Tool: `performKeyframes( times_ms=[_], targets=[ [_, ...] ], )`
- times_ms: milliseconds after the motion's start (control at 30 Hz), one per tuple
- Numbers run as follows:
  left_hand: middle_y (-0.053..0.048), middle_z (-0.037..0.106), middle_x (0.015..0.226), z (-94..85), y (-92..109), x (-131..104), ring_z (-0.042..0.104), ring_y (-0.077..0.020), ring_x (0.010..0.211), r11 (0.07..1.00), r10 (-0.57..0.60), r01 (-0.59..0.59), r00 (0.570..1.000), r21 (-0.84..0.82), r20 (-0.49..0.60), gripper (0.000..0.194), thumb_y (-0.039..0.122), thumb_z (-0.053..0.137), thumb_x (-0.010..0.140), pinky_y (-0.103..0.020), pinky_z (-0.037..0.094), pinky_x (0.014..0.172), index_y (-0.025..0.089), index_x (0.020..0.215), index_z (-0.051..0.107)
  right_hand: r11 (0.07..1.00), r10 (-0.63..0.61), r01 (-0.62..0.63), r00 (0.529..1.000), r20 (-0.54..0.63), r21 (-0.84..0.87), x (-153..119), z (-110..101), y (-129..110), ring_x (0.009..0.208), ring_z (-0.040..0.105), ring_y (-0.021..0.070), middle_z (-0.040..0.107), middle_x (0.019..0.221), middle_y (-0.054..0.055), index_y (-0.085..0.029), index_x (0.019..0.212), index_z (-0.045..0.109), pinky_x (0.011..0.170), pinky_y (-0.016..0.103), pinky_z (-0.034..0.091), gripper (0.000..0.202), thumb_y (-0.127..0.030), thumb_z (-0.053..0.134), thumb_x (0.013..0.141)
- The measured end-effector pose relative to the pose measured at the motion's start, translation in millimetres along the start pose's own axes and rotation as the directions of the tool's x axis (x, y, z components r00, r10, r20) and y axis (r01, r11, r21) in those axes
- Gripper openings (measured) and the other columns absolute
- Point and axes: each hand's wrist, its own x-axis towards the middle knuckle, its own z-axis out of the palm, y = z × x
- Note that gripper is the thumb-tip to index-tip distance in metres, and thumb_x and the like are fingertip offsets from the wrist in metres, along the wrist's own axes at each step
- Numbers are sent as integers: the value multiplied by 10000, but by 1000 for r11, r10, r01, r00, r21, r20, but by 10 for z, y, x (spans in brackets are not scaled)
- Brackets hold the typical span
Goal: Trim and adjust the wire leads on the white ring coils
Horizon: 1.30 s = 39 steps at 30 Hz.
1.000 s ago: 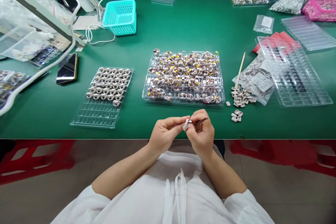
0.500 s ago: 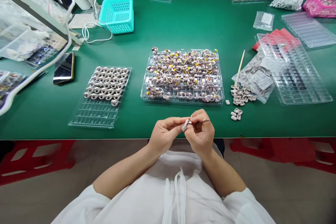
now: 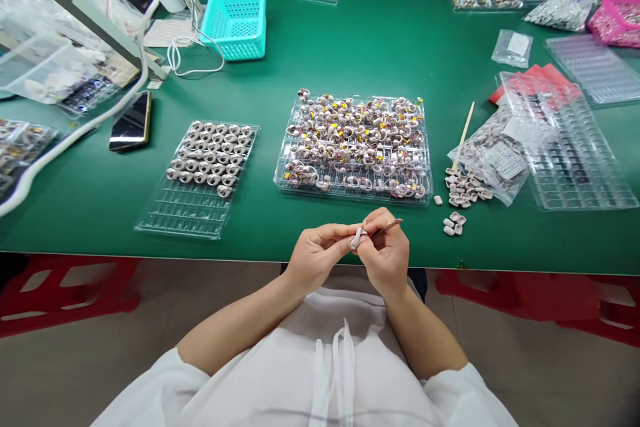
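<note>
1. Two hands meet just in front of the table's near edge. Left hand (image 3: 315,255) pinches a small white piece (image 3: 357,239) between finger and thumb. Right hand (image 3: 386,257) grips a thin tool (image 3: 390,225), and its fingertips are right at the piece too.
2. Biggest is the green table (image 3: 350,40).
3. Next is the big tray (image 3: 310,193), in the middle past the hands. Lots of curly white parts with yellow bits sit on it.
4. On the right, a see-through tray (image 3: 585,167) lies partly over red sheets (image 3: 545,83) and a plastic bag (image 3: 493,147).
5. On the left is a smaller tray (image 3: 187,217). Rows of white parts sit in its far half.
6. Behind that is a blue-green basket (image 3: 235,50), with a white cord (image 3: 200,71) looping beside it.
7. A phone (image 3: 131,121) lies left of the smaller tray.
8. One wooden stick (image 3: 464,132) lies by the bag, its low end at a pile of caps (image 3: 465,188).
9. Smallest is one loose cap (image 3: 438,200), near the big tray's corner.
</note>
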Motion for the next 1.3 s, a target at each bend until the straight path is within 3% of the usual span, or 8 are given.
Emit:
performKeyframes(
  times_ms=[300, 400, 500, 633, 833, 1033, 1200, 1300],
  targets=[
    [-93, 798, 866, -17, 279, 95, 737, -191, 776, 997, -66, 59, 981, 42, 181, 294, 320, 837, 744, -287, 598, 746, 144, 975, 794, 993, 79, -64, 985, 151, -102, 41, -163, -82, 622, 450, 103, 471, 811, -21, -228, 790, 481, 508, 232, 397, 135, -167, 598, 819],
    [-111, 798, 913, -38, 335, 126, 738, -203, 796, 995, -60, 42, 976, 87, 209, 304, 351, 805, 775, -298, 600, 750, 136, 989, 790, 979, 120, -67, 951, 284, -191, 82, -306, -201, 646, 461, 106, 525, 869, -4, -223, 859, 564, 537, 237, 407, 68, -188, 620, 842],
    [-99, 794, 871, -61, 334, 126, 728, -189, 753, 995, -32, 15, 985, 99, 169, 276, 353, 800, 780, -282, 596, 718, 136, 950, 788, 973, 169, -91, 909, 380, -214, 107, -476, -265, 703, 512, 128, 591, 955, 26, -239, 1038, 642, 575, 251, 433, 170, -259, 647, 869],
    [-85, 776, 839, -53, 307, 100, 722, -180, 766, 996, -12, -1, 988, 87, 152, 241, 324, 785, 802, -273, 588, 739, 135, 949, 760, 967, 245, -209, 914, 324, -143, 96, -607, -224, 694, 542, 143, 618, 861, 22, -231, 1025, 676, 564, 254, 440, 186, -363, 644, 899],
    [-63, 744, 839, -11, 297, 97, 691, -151, 757, 993, 39, -56, 987, 106, 154, 196, 305, 759, 828, -240, 575, 730, 143, 938, 746, 947, 321, -297, 892, 318, -122, 70, -533, -154, 677, 566, 153, 654, 794, 24, -216, 952, 685, 558, 262, 434, 206, -401, 703, 864],
    [-93, 749, 931, -57, 259, 91, 700, -177, 822, 926, 136, -191, 973, 326, 185, 179, 271, 662, 898, -257, 565, 771, 143, 998, 736, 934, 357, -332, 884, 302, -134, 101, -490, -146, 594, 490, 122, 624, 719, 13, -193, 877, 694, 515, 251, 371, 237, -430, 684, 869],
    [-80, 746, 889, -70, 231, 90, 702, -167, 815, 749, 318, -400, 917, 529, 243, 180, 196, 598, 917, -250, 552, 769, 141, 1010, 741, 887, 455, -448, 812, 365, -110, 166, -512, -183, 572, 439, 106, 581, 666, -1, -173, 834, 702, 515, 246, 343, 264, -436, 721, 826],
    [-76, 767, 895, -58, 199, 99, 717, -160, 813, 734, 344, -416, 909, 537, 235, 175, 178, 603, 907, -241, 558, 773, 138, 1011, 738, 854, 491, -518, 769, 408, -50, 174, -518, -158, 567, 441, 100, 584, 659, -5, -171, 817, 699, 516, 242, 334, 258, -424, 747, 808]
  ],
)
